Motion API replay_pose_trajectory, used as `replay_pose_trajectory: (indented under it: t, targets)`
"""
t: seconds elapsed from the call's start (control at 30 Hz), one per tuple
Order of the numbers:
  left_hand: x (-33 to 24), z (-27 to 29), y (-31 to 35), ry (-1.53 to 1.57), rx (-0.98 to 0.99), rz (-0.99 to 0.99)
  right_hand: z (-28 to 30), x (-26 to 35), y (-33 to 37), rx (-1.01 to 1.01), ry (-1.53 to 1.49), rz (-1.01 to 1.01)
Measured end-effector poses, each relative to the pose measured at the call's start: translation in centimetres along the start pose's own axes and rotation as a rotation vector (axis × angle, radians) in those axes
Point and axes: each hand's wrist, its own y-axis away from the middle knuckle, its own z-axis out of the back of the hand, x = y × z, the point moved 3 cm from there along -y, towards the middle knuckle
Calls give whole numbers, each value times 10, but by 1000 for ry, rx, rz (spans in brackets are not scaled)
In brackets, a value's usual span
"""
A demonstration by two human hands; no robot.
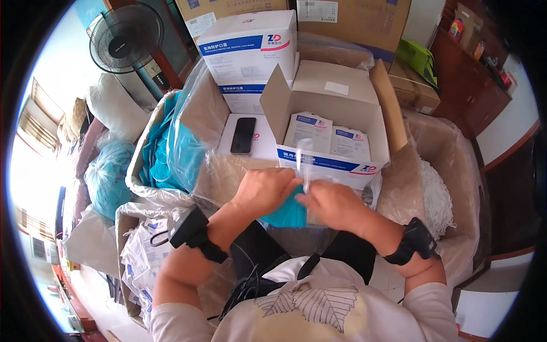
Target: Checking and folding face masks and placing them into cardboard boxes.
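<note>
Clear plastic film (305, 155), frame centre, above teal fabric (286, 213): your left hand (265, 191) and right hand (336, 203) meet at it, fingers curled, exact grip hidden. Tension it lightly, evenly.

Left hand (265, 191): we curl its fingers inward.
Right hand (333, 200): we bend its fingers, near the left.
Forearms (183, 269): ours slant far and inward.

Hands, two: left hand (265, 191) and right hand (335, 203); clear plastic strip (305, 157), one; open white box (325, 163), one, with at least two white packets (307, 132); black wrist devices (415, 242), two; phone (244, 135), one; fan (122, 45), one.
</note>
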Motion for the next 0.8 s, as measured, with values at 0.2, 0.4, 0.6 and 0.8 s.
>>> replay_pose_trajectory:
  t: [0.2, 0.4, 0.6, 0.8]
  targets:
    - [101, 3, 14, -586, 55, 211, -31, -16, 43, 332, 28, -24]
    - [159, 72, 53, 1138, -668, 558, -36, -78, 72, 42, -418, -260]
    - [47, 29, 17, 2153, -287, 92, 10, 2, 1, -187, -690, 97]
    - [-5, 9, 8, 2069, -279, 89, -2, 34, -33, -155, -321, 170]
